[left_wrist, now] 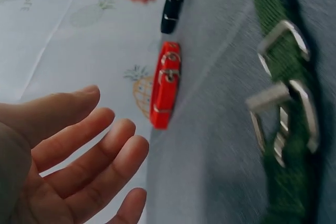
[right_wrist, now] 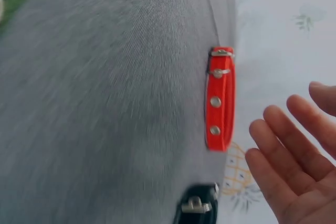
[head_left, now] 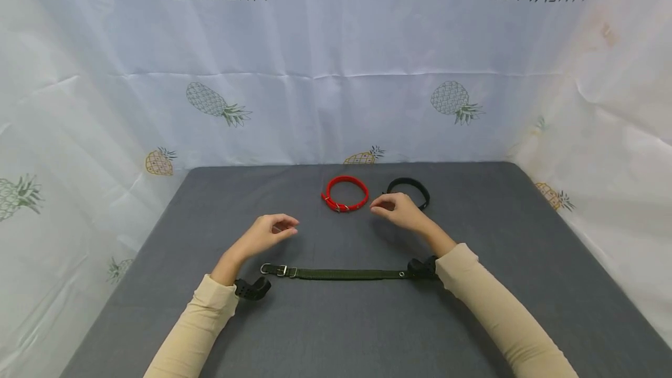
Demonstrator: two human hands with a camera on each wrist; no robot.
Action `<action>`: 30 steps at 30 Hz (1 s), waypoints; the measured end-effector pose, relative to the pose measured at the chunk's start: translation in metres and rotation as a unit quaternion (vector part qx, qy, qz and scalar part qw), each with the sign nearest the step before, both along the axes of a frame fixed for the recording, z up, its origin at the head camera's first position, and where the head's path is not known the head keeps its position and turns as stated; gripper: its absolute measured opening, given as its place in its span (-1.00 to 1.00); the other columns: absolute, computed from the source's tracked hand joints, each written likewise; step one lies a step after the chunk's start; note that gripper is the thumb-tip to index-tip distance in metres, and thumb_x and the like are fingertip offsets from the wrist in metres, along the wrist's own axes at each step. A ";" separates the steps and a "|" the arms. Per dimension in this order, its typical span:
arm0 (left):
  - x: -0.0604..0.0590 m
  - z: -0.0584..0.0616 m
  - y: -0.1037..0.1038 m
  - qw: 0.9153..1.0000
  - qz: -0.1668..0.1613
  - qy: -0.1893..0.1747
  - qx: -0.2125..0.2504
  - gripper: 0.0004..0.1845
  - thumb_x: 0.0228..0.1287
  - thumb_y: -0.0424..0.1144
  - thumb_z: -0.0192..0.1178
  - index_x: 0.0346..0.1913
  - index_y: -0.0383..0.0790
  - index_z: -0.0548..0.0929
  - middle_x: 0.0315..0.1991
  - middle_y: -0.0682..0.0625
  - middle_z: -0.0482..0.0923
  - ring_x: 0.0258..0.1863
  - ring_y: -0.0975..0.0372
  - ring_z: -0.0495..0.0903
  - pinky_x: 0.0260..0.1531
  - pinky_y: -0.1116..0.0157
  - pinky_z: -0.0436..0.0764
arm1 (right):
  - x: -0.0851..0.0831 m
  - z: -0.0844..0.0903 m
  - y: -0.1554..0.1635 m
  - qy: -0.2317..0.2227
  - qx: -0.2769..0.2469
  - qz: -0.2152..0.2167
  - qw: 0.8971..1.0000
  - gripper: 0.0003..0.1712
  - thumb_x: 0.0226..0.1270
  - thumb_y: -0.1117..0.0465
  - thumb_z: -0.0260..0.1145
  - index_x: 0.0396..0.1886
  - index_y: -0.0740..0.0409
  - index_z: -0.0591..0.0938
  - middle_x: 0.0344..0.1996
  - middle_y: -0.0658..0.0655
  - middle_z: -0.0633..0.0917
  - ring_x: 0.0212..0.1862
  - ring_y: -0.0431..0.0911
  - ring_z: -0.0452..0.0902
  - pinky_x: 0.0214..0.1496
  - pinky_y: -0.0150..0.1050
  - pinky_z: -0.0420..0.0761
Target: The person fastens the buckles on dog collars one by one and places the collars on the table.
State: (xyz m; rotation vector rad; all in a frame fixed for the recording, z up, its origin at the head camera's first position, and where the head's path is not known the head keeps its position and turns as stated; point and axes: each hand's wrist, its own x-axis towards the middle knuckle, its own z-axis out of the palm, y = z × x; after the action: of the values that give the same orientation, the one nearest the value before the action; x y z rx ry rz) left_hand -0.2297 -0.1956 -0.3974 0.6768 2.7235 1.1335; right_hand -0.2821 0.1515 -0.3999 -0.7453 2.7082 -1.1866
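A dark green collar [head_left: 343, 273] lies stretched out flat on the grey table [head_left: 315, 331], its metal buckle [left_wrist: 283, 103] at the left end. Behind it a red collar [head_left: 345, 193] and a black collar [head_left: 409, 190] lie buckled into loops. My left hand [head_left: 270, 232] hovers above the table a little beyond the green collar's buckle end, fingers relaxed and holding nothing. My right hand [head_left: 396, 209] hovers between the red and black loops, fingers loosely bent, empty. The red collar [right_wrist: 220, 98] and black collar [right_wrist: 198, 203] show beside my right fingers [right_wrist: 294, 156].
White cloth printed with pineapples [head_left: 336, 74] walls the table at the back and both sides. Black wrist mounts [head_left: 252, 288] sit under each forearm.
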 end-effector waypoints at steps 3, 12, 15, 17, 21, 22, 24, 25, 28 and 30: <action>0.003 -0.003 -0.007 1.000 -0.007 -0.010 -0.009 -0.70 0.35 -0.24 0.18 0.01 -0.39 0.64 -0.11 -0.19 0.69 -0.14 0.12 0.64 -0.09 0.25 0.63 | 0.009 0.003 0.017 -0.002 0.011 0.007 1.000 -0.69 0.39 0.15 0.25 -0.06 0.30 0.67 -0.13 0.23 0.73 -0.10 0.00 0.66 -0.03 -0.17 0.65; 0.017 -0.010 -0.028 0.997 -0.050 -0.041 -0.039 -0.67 0.32 -0.18 0.22 -0.02 -0.38 0.65 -0.12 -0.17 0.69 -0.16 0.17 0.65 -0.10 0.28 0.64 | 0.038 -0.004 0.074 -0.016 0.047 0.019 0.999 -0.70 0.38 0.17 0.25 -0.06 0.32 0.67 -0.14 0.25 0.75 -0.15 -0.11 0.69 -0.15 -0.39 0.64; 0.019 -0.014 -0.031 0.996 -0.060 -0.054 -0.033 -0.66 0.30 -0.16 0.24 -0.01 -0.37 0.64 -0.12 -0.17 0.69 -0.18 0.23 0.64 -0.13 0.33 0.65 | 0.047 -0.012 0.091 -0.022 0.057 0.029 0.998 -0.69 0.36 0.16 0.27 -0.07 0.31 0.67 -0.15 0.25 0.75 -0.19 -0.27 0.67 -0.15 -0.42 0.64; 0.020 -0.015 -0.033 0.995 -0.067 -0.063 -0.028 -0.65 0.29 -0.16 0.25 -0.02 -0.38 0.64 -0.13 -0.18 0.69 -0.19 0.26 0.64 -0.14 0.36 0.65 | 0.054 -0.017 0.101 -0.022 0.057 0.041 0.997 -0.69 0.34 0.17 0.29 -0.08 0.32 0.67 -0.16 0.26 0.75 -0.19 -0.32 0.67 -0.16 -0.42 0.65; 0.020 -0.018 -0.034 0.993 -0.081 -0.078 -0.019 -0.62 0.25 -0.16 0.29 -0.02 -0.39 0.63 -0.12 -0.22 0.67 -0.18 0.29 0.62 -0.20 0.42 0.64 | 0.064 -0.026 0.116 -0.030 0.044 0.048 0.997 -0.69 0.30 0.18 0.33 -0.10 0.34 0.66 -0.19 0.29 0.75 -0.22 -0.41 0.65 -0.20 -0.42 0.66; 0.020 -0.019 -0.034 0.993 -0.083 -0.081 -0.018 -0.62 0.24 -0.16 0.29 -0.01 -0.39 0.63 -0.11 -0.23 0.67 -0.17 0.28 0.62 -0.20 0.42 0.64 | 0.067 -0.027 0.119 -0.032 0.040 0.048 0.998 -0.69 0.29 0.19 0.34 -0.11 0.35 0.66 -0.20 0.30 0.75 -0.23 -0.43 0.64 -0.21 -0.42 0.66; 0.021 -0.020 -0.033 0.993 -0.085 -0.083 -0.021 -0.61 0.23 -0.15 0.30 -0.01 -0.39 0.63 -0.09 -0.24 0.66 -0.14 0.23 0.61 -0.20 0.42 0.63 | 0.071 -0.029 0.124 -0.034 0.032 0.045 0.998 -0.69 0.25 0.20 0.36 -0.12 0.36 0.66 -0.23 0.30 0.74 -0.27 -0.47 0.61 -0.25 -0.42 0.65; 0.021 -0.020 -0.033 0.993 -0.084 -0.083 -0.024 -0.61 0.23 -0.14 0.31 -0.01 -0.38 0.63 -0.08 -0.23 0.66 -0.13 0.20 0.61 -0.19 0.42 0.63 | 0.072 -0.030 0.127 -0.029 0.032 0.044 0.998 -0.69 0.23 0.21 0.38 -0.13 0.36 0.66 -0.24 0.30 0.74 -0.28 -0.49 0.59 -0.27 -0.42 0.64; 0.022 -0.021 -0.031 0.993 -0.084 -0.077 -0.035 -0.61 0.20 -0.12 0.34 -0.01 -0.34 0.65 -0.08 -0.20 0.66 -0.11 0.14 0.60 -0.17 0.40 0.61 | 0.077 -0.031 0.134 -0.017 0.034 0.045 0.998 -0.69 0.17 0.23 0.42 -0.14 0.34 0.67 -0.29 0.26 0.73 -0.30 -0.51 0.53 -0.29 -0.42 0.62; 0.023 -0.021 -0.030 0.993 -0.085 -0.071 -0.042 -0.60 0.16 -0.11 0.37 -0.03 -0.30 0.66 -0.09 -0.17 0.66 -0.13 0.15 0.58 -0.16 0.38 0.59 | 0.079 -0.031 0.138 -0.016 0.036 0.047 0.998 -0.67 0.15 0.23 0.45 -0.14 0.33 0.67 -0.30 0.25 0.72 -0.30 -0.50 0.50 -0.29 -0.42 0.61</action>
State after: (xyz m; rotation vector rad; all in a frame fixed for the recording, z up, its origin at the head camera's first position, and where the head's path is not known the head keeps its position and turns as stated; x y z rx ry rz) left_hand -0.2071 -0.2260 -0.4186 0.7664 2.5249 0.9820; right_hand -0.2027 0.2898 -0.4312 -0.8263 2.6423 -1.0669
